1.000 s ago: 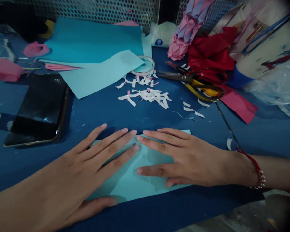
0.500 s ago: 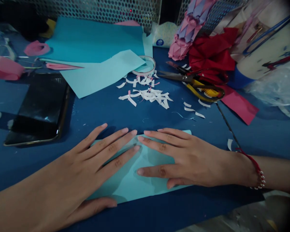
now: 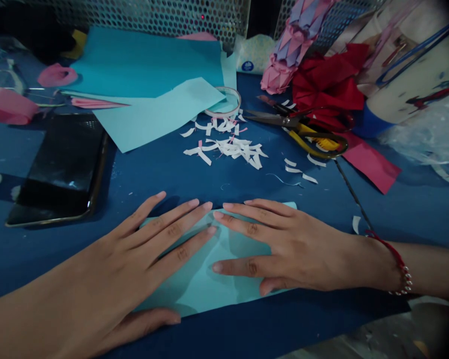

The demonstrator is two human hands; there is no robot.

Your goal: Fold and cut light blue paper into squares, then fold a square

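Pale-blue paper (image 3: 198, 289): on worktop (image 3: 153, 169), beneath both hands. Judged light, flexible, easily creased; best lifted by its near edge. Left hand (image 3: 129, 254), right hand (image 3: 307, 249): fingers spread, each grip clasping nothing. White scraps (image 3: 241, 148) beyond.

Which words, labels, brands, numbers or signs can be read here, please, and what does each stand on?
No text is legible.
Pale patterned plastic packet: round blue emblem, too small to read.
White cylindrical container with blue base: dark marks, too blurred to identify.
Black rectangular phone: no text visible.
Light blue paper sheet under the left hand and right hand: no visible writing.
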